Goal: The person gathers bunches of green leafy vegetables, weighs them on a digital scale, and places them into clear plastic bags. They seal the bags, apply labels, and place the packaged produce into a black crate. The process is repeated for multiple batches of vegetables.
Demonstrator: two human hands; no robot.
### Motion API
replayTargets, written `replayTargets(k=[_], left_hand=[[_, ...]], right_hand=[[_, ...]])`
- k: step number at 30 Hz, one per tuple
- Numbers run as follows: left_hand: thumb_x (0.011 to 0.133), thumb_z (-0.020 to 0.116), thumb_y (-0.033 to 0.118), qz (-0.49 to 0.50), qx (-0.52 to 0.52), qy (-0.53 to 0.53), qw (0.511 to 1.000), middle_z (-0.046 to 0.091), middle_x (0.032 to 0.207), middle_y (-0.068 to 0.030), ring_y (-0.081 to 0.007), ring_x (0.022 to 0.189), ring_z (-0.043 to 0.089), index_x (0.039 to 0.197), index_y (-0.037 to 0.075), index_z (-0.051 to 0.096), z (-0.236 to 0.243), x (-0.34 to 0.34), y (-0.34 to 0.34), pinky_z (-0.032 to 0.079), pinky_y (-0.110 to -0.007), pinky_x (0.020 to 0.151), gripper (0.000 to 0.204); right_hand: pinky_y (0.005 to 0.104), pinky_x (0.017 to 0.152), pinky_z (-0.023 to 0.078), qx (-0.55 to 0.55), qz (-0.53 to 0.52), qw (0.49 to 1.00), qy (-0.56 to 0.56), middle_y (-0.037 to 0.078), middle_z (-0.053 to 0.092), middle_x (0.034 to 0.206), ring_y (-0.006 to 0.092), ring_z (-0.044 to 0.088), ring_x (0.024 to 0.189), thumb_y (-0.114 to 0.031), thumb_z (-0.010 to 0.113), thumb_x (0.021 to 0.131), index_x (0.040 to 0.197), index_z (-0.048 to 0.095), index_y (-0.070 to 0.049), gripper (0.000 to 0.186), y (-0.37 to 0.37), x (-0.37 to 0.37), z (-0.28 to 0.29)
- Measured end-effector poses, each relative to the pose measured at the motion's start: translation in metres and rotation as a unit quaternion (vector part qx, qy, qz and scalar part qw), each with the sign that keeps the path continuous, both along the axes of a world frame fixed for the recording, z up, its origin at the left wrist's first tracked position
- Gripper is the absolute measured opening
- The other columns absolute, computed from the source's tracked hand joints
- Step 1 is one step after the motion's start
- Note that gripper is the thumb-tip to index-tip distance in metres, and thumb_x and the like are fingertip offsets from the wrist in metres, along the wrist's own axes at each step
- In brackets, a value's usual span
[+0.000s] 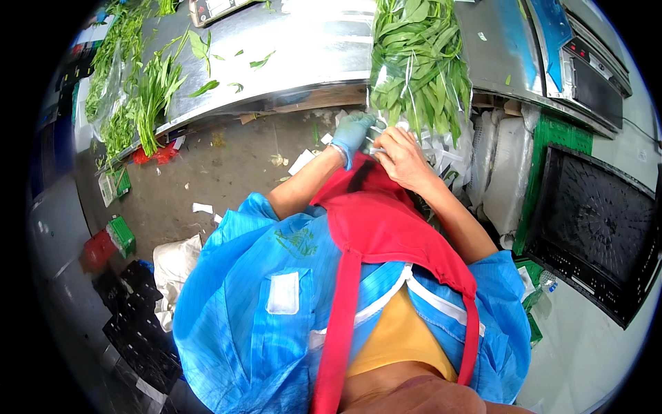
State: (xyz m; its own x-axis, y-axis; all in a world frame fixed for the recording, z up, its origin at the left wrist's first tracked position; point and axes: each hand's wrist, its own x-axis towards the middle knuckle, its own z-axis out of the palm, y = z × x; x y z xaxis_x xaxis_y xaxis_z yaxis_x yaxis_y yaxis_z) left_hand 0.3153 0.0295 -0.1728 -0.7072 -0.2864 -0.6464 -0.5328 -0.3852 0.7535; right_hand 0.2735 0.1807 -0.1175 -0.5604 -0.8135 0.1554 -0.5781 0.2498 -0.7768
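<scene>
Head view, single entry: one clear bag of leafy greens (422, 76), upper centre-right of the frame, is lying on the metal counter (303, 41), its near end hanging past the front edge. Risk, as judged: that overhang is inviting a slide toward the floor (234, 162) should a hand be pulling on it; the thin film is liable to tear if fingers are tugging hard. Left hand (353, 132), blue-gloved, upper centre: fingers are curling inward; whether they are gripping anything, cannot tell. Right hand (405, 160), bare, just right of it: fingertips are bunching close together near a thin white piece (376, 129); whether they are holding it, cannot tell. Bag relative to grip: its near end is sitting just above the right hand and right of the left, the bulk reaching away toward the upper edge; contact is not showing clearly.
</scene>
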Motion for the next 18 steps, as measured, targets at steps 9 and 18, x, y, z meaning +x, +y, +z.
replayTargets(k=[9, 18], left_hand=[[0.087, 0.055, 0.021, -0.038, -0.024, -0.017, 0.999, 0.059, 0.064, -0.0045, -0.0113, 0.047, 0.051, 0.082, 0.003, 0.06, -0.001, 0.0, -0.008, 0.039, -0.025, 0.039, 0.019], [0.091, 0.05, 0.019, -0.035, 0.036, -0.006, 0.999, 0.061, 0.066, -0.0057, -0.011, 0.045, 0.054, 0.091, 0.003, 0.058, 0.008, 0.006, -0.021, 0.042, -0.023, 0.04, 0.018]], right_hand=[[0.0389, 0.071, 0.038, 0.044, 0.061, 0.997, 0.009, 0.012, 0.049, 0.078, 0.0313, 0.049, 0.077, -0.005, 0.06, 0.073, 0.078, 0.046, -0.003, 0.015, -0.012, -0.005, -0.007], [0.0436, 0.065, 0.043, 0.374, 0.045, 0.909, -0.178, 0.02, 0.059, 0.081, 0.0355, 0.057, 0.076, -0.008, 0.051, 0.076, 0.083, 0.055, 0.0, 0.011, 0.191, 0.063, -0.091]])
